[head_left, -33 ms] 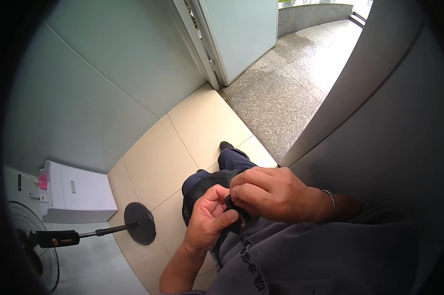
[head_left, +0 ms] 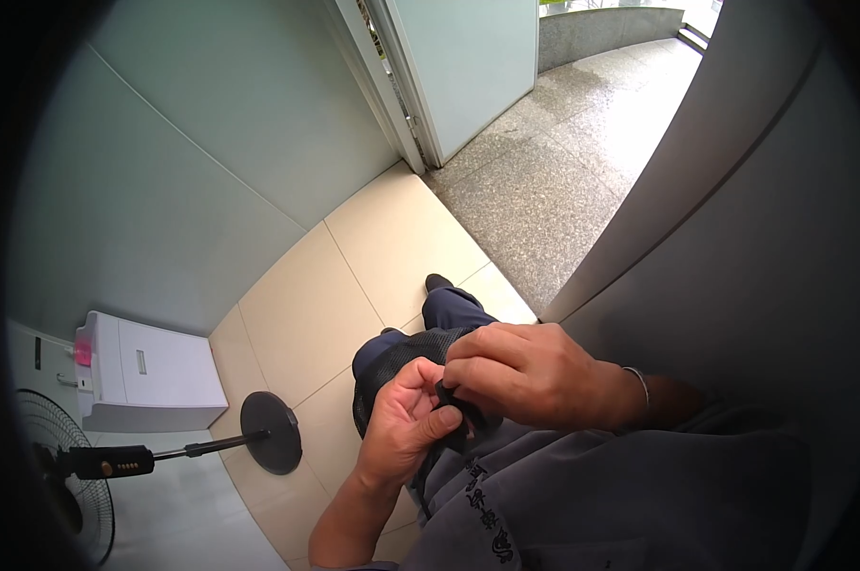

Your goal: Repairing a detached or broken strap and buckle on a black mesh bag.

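Observation:
My left hand [head_left: 403, 423] curls round a small black strap-like piece [head_left: 445, 391], its thumb pressed along the near side. From the right, my right hand [head_left: 534, 376] pinches the upper end of the same piece, fingers bent and bunched together. Both hands meet in front of my body, and much of the black piece is hidden between them. Beneath the hands, a black mesh item [head_left: 377, 385] lies over my legs; whether it joins the strap-like piece I cannot tell.
At the left stand a pedestal fan [head_left: 111, 463] with a round black base [head_left: 270, 433] and a white cabinet [head_left: 149, 366] with a pink item [head_left: 84, 353]. Beyond the beige tiles [head_left: 306, 285], an open glass door [head_left: 468, 71] borders grey granite paving [head_left: 534, 190]. A grey panel [head_left: 734, 228] rises at right.

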A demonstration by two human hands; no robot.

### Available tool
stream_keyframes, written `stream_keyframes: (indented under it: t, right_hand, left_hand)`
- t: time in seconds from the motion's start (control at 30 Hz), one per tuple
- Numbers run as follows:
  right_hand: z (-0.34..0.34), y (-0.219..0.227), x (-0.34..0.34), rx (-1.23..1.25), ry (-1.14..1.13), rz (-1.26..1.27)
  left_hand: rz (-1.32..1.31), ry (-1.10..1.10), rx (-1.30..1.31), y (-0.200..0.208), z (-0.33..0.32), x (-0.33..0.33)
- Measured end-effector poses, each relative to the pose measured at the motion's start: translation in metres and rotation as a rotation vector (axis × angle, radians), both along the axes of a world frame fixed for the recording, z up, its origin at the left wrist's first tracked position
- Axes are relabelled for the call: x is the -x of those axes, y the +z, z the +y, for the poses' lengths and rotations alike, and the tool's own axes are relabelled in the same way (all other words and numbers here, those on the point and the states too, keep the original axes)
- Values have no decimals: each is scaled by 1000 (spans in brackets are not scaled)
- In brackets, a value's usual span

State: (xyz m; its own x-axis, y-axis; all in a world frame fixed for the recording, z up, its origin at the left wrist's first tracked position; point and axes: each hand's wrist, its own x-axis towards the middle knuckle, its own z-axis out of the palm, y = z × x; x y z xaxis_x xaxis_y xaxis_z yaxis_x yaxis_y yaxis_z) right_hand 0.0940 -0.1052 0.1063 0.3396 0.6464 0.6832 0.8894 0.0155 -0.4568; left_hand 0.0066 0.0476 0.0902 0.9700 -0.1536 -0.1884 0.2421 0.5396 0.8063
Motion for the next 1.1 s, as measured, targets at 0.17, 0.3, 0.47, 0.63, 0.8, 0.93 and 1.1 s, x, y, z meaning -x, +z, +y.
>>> stream_keyframes:
  t: [0.17, 0.3, 0.47, 0.63, 0.8, 0.93, 1.1]
  right_hand:
    - [-2, 0, -2, 3, 27, -37]
    - [-2, -1, -3, 85, 37, -101]
    - [0, -6, -4, 117, 48, -134]
    - [-2, -2, -9, 22, 91, 50]
    - [-3, -2, -12, 16, 132, 14]
    - [-5, 3, -7, 74, 111, -124]
    - [-3, 3, -7, 76, 158, -70]
  left_hand:
    - [2, 1, 11, 1, -1, -1]
    - [19, 1, 21, -3, 0, 0]
    - [33, 50, 11, 4, -5, -3]
    - [-15, -63, 54, -3, 3, -1]
    - [39, -3, -18, 0, 0, -2]
    - [46, 11, -3, 2, 0, -3]
    - [-10, -55, 68, -6, 9, -2]
